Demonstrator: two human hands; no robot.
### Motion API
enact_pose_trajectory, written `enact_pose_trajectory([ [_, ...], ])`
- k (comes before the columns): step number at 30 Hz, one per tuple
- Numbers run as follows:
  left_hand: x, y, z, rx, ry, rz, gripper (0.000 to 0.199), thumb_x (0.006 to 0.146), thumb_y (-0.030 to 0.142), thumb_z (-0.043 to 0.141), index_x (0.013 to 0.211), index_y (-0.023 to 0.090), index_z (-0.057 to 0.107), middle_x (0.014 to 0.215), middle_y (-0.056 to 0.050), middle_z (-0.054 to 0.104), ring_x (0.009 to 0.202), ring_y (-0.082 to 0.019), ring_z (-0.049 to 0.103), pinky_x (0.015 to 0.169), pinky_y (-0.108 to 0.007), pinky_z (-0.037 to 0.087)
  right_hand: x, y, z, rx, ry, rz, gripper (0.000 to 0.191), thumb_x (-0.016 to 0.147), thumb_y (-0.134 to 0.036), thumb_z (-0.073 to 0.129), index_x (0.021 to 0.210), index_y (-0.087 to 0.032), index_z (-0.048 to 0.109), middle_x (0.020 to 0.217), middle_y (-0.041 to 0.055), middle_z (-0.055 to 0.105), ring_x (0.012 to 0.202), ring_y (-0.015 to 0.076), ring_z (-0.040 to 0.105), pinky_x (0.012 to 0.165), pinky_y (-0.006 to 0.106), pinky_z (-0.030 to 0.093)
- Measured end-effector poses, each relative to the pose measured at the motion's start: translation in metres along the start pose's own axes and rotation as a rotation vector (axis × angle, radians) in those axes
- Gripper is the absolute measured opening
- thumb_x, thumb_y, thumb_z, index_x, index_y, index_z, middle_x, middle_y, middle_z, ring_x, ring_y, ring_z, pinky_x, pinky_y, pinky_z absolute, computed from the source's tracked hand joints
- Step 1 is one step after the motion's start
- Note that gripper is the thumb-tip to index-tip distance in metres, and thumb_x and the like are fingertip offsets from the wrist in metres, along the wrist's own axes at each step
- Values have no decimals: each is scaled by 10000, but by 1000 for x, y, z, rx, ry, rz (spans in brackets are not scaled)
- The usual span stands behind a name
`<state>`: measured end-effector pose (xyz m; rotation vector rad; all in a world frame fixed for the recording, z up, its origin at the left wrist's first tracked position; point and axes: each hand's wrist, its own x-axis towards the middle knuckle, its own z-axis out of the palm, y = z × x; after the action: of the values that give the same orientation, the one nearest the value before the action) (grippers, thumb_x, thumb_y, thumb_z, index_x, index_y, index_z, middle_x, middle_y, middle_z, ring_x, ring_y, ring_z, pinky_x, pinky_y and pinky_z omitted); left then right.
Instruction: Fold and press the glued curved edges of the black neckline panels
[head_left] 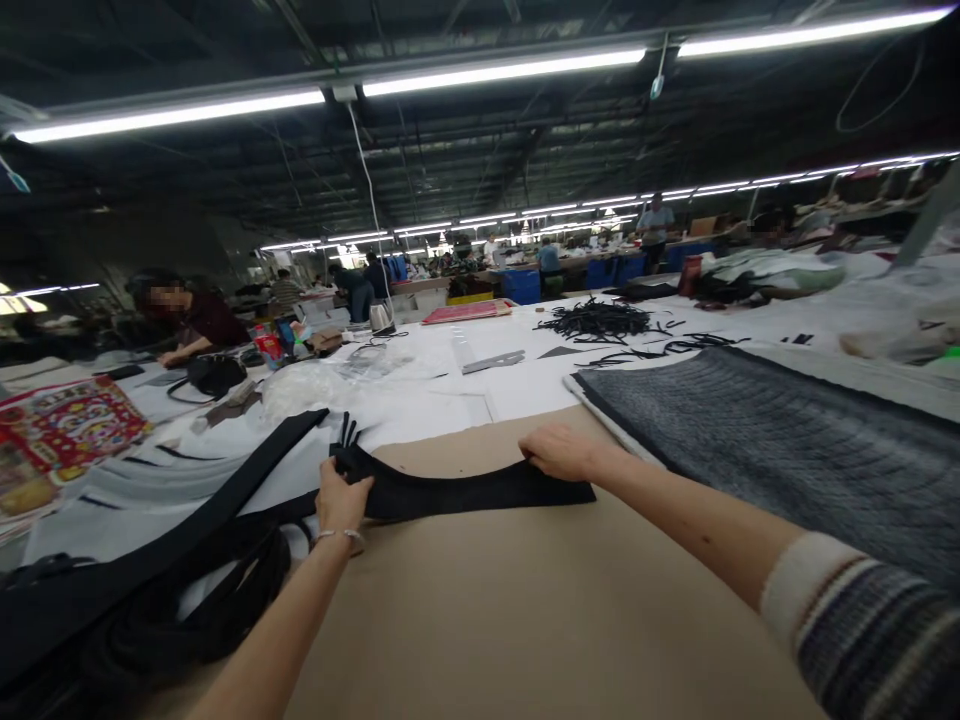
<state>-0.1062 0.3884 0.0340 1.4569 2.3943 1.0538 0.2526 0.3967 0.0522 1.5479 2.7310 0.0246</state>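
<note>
A curved strip of black fabric (457,497) lies across a tan board (480,610) in front of me. At its left end, my left hand (341,497) is closed on the strip, and thin black ends stick up beside the fingers. My right hand (559,452) pinches the strip's upper edge close to its right end. To the left, long black fabric pieces (202,520) and a loose bundle of black strips (225,600) lie beside my left forearm. A stack of dark grey textured fabric (780,440) rests right of the board.
Black scrap strips (600,318) are heaped on the white table (420,400) ahead, near a grey ruler-like tool (493,362). Clear plastic (322,385) and a red printed bag (75,430) lie on the left. A co-worker (199,318) leans over the table at far left.
</note>
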Motion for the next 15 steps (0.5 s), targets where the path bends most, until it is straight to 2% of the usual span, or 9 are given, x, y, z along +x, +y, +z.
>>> enact_pose_trajectory([
  [4,-7,-2,9,186,51,65,758,713,387,646,1344,95,345,1138,-227,592,1068,-372,571,886,-470,449,10,0,9,-30,16,-20,187,799,-108,520,899,-164,668,899,104,667,835,239,617,732,319,409],
  [6,-19,0,13,270,123,139,723,784,416,560,1376,85,311,1276,-271,483,1203,-412,450,952,-549,372,9,1,11,-39,45,-47,200,787,-87,523,907,-162,664,927,103,654,882,245,602,779,343,404],
  [8,-33,3,19,332,136,288,605,869,396,421,1398,122,313,1432,-235,335,1329,-377,298,1048,-556,261,6,1,11,-41,84,-65,243,775,-67,522,955,-159,656,981,111,634,961,260,573,825,369,394],
  [10,-47,4,25,364,22,503,500,895,364,363,1369,208,404,1486,-107,325,1378,-263,251,1125,-438,195,-2,-1,7,-39,120,-59,297,776,-56,512,1028,-149,638,1056,130,606,1041,278,532,862,394,381],
  [12,-60,2,29,365,-166,698,433,871,357,400,1276,275,529,1400,-28,477,1340,-193,341,1133,-355,217,-19,-4,-3,-36,126,-39,319,797,-64,496,1081,-138,620,1117,144,581,1078,284,511,883,404,377],
  [13,-65,-1,29,362,-247,769,407,850,353,423,1217,284,583,1317,-25,560,1294,-197,412,1123,-366,249,-30,-5,-9,-33,111,-31,311,813,-78,490,1090,-137,617,1127,142,578,1074,278,514,881,396,382],
  [15,-70,-6,31,359,-335,826,405,827,333,410,1135,217,647,1227,-92,621,1219,-290,489,1053,-496,337,-60,-4,-24,-20,51,-38,286,853,-127,479,1101,-171,614,1122,99,595,1038,240,539,851,339,403],
])
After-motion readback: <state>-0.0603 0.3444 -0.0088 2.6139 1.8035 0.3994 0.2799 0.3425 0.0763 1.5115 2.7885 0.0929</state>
